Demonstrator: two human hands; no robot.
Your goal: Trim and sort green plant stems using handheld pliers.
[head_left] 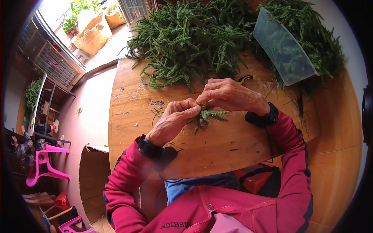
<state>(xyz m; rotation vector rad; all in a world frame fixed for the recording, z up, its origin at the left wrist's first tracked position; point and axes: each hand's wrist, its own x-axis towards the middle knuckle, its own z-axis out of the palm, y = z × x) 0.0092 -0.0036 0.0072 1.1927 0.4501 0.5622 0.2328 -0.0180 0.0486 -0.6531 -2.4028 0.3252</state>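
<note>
Above the wooden table (155, 155) my two hands meet around a small green artificial pine sprig (211, 113). My left hand (175, 117) pinches the sprig's base between thumb and forefinger. Just beside it, the fingers of my right hand (230, 95) are closed at the same spot, thumb and fingertips pressed together. The sprig's needled tips point down and to the right, and something small and brownish shows under them. What exactly lies between the fingertips is hidden.
A large heap of green artificial pine branches (190, 39) covers the table's far side. A translucent plastic bin (285, 48) lies tilted at the far right, near a yellow-handled tool (246, 79). An open cardboard box (94, 178) stands left; another person (26, 149) sits beyond, near a pink stool (42, 165).
</note>
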